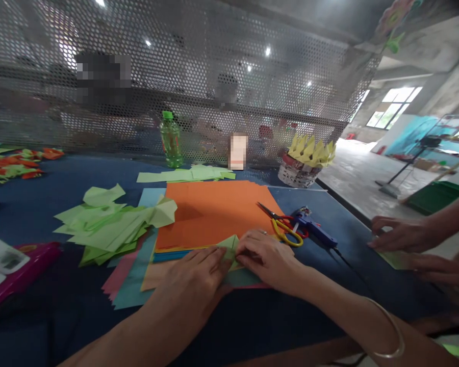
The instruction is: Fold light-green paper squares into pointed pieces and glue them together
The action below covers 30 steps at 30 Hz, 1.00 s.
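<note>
A small light-green paper (229, 244) with a folded point lies on the front of a stack of coloured paper, partly hidden by my fingers. My left hand (199, 272) presses its left side, fingers close together. At its right edge my right hand (265, 257) pinches the paper between thumb and fingers. Under both hands is the stack, with an orange sheet (214, 209) on top and blue, peach and pink sheets showing below. Yellow-and-red-handled scissors (288, 232) rest at the stack's right edge, against a blue glue gun (315, 229).
Loose green paper pieces (107, 219) lie left of the stack. Behind stand a green bottle (171, 140) and a pot (298, 171) of yellow folded points. A magenta device (26, 272) sits at left. At right, another person's hands (405, 239) hold green paper. Perforated metal (199, 66) bounds the back.
</note>
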Each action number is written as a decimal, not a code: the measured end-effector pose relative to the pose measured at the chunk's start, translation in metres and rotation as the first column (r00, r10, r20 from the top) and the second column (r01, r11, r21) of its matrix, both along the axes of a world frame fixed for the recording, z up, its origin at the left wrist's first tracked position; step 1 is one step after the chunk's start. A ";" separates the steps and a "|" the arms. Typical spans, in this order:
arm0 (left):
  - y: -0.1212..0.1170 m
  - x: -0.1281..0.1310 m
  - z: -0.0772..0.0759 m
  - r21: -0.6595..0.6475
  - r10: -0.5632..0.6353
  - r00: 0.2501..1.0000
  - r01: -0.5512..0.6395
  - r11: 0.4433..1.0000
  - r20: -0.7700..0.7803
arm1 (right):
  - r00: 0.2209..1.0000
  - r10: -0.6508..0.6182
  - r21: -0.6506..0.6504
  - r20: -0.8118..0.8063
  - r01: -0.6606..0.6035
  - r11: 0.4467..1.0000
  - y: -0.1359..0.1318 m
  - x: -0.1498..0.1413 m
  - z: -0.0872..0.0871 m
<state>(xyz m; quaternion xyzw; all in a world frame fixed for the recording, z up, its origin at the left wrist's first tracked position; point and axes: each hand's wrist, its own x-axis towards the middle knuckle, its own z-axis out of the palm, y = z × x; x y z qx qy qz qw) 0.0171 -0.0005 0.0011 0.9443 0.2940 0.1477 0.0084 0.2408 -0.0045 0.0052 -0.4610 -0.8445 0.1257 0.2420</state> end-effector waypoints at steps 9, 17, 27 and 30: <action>0.000 0.000 -0.001 0.008 0.011 1.000 -0.011 1.000 0.009 | 1.000 0.025 -0.008 -0.001 -0.025 1.000 0.000 -0.001 0.002; 0.001 -0.001 -0.002 -0.004 0.003 1.000 -0.003 1.000 0.007 | 0.998 0.059 0.031 -0.007 -0.059 0.998 -0.001 -0.001 0.002; 0.001 0.001 0.000 0.040 -0.001 1.000 0.002 0.999 -0.029 | 0.996 0.085 0.063 -0.018 -0.084 0.994 0.000 0.001 -0.002; -0.001 0.003 0.004 0.060 -0.014 1.000 0.013 0.998 0.011 | 0.998 0.061 0.049 -0.015 -0.060 0.997 0.000 0.001 -0.003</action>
